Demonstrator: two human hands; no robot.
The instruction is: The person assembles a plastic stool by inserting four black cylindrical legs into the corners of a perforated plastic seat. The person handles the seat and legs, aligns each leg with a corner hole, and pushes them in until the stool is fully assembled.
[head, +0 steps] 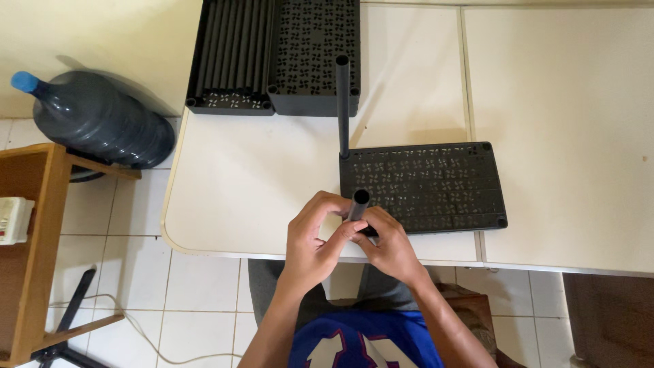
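You hold a black plastic tube [359, 204] upright at the near-left corner of the flat black perforated plastic panel [426, 185], which lies on the cream table [245, 184]. Both hands close around the tube — your left hand [313, 238] curls its fingers over the upper part, your right hand [392, 245] grips lower. A second black tube [343, 105] stands in the panel's far-left corner. Farther back sit stacked black panels [315, 51] and a tray of tubes [231, 54]; a dark water jug [102, 119] lies on the floor — left.

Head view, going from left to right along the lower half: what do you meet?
Wooden shelf → left hand → black tube → right hand → perforated black tray.
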